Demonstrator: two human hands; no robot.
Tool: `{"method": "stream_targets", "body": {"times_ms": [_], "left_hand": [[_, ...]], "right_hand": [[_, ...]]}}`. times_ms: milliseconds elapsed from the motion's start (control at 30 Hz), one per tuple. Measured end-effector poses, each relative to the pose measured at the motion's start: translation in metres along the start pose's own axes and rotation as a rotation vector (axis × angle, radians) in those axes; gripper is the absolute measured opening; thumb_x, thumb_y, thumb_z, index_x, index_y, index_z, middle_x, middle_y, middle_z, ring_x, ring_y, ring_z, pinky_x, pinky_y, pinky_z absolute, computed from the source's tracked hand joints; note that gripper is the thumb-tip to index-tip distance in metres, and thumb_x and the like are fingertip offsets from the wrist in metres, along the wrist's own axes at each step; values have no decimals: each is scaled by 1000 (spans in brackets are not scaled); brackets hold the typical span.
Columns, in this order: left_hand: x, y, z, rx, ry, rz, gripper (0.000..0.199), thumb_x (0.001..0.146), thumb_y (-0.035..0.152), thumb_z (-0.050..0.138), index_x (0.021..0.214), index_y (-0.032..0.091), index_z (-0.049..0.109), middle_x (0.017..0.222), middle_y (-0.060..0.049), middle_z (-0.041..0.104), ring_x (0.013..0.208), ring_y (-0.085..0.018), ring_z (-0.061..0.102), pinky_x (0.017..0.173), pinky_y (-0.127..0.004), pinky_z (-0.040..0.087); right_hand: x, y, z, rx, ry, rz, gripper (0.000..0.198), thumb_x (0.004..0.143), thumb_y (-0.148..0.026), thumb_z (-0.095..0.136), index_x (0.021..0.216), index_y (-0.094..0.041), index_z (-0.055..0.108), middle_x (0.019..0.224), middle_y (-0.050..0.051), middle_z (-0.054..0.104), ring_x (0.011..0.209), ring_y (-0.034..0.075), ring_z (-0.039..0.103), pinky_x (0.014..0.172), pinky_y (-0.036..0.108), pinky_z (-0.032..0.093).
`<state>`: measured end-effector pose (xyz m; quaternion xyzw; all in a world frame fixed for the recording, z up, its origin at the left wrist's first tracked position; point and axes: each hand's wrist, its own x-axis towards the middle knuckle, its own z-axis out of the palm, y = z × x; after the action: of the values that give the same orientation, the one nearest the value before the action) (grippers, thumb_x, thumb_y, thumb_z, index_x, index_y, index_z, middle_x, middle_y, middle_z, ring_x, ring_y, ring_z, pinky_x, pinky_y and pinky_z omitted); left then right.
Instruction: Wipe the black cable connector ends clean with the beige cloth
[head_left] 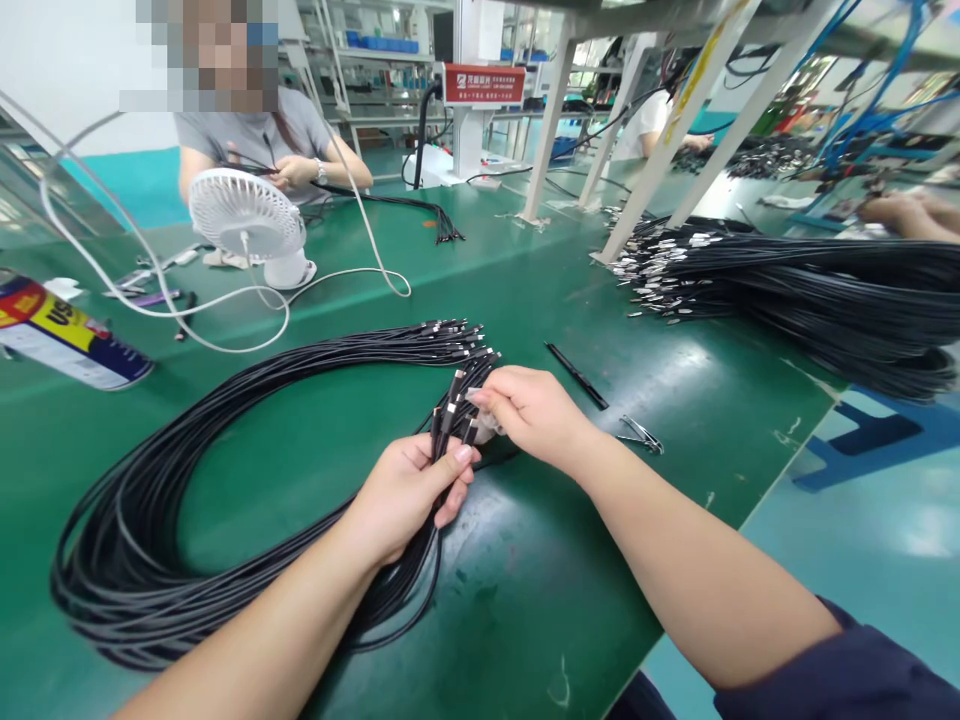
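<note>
Head view: both hands (409, 490) grip cable ends (456, 400).

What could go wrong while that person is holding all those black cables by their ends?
The left hand grips many ends of the black cable bundle at once while the right hand picks at the connector tips; some ends might slip loose. The long loop lies spread over the green table, so a pull could probably tangle it. The small metal tweezers lie close to the right forearm and might get knocked off the edge.
</note>
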<state>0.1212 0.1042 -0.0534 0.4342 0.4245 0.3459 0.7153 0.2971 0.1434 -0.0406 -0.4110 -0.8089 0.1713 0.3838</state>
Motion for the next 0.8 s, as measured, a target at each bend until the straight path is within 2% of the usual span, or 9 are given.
{"method": "stream_targets", "body": {"times_ms": [167, 333, 500, 700, 800], "left_hand": [[-3, 2, -2, -57, -58, 11, 34, 74, 43, 74, 69, 12, 62, 43, 4, 50, 33, -4, 35, 34, -17, 23], [-7, 5, -2, -150, -135, 25, 32, 74, 42, 74, 76, 12, 64, 42, 5, 49, 32, -1, 28, 33, -15, 20], [-8, 5, -3, -193, -159, 0, 30, 75, 41, 74, 76, 13, 64, 42, 5, 48, 31, -1, 27, 33, -14, 20], [-6, 5, -1, -242, -169, -15, 29, 74, 39, 76, 74, 12, 65, 44, 5, 50, 32, -1, 30, 33, -14, 21], [-6, 5, 0, -242, -158, -27, 29, 74, 39, 76, 75, 12, 65, 44, 5, 50, 33, -1, 30, 33, -13, 21]], "right_hand": [[-2, -7, -13, 77, 89, 77, 34, 95, -32, 48, 64, -19, 52, 61, 0, 53, 61, 13, 50, 65, 26, 41], [-5, -20, -15, 191, 38, 66, 35, 95, -37, 48, 67, -18, 58, 62, 1, 56, 60, 13, 51, 62, 26, 43], [-7, -27, -12, 228, 30, 40, 34, 96, -35, 47, 69, -18, 59, 64, 2, 59, 59, 12, 53, 59, 25, 44], [-6, -31, -12, 274, 8, 76, 26, 92, -26, 53, 70, -17, 62, 67, 2, 61, 61, 12, 56, 61, 23, 46], [-6, -32, -11, 371, -48, 166, 22, 89, -26, 56, 71, -16, 63, 68, 2, 62, 57, 11, 58, 55, 22, 46]]}}
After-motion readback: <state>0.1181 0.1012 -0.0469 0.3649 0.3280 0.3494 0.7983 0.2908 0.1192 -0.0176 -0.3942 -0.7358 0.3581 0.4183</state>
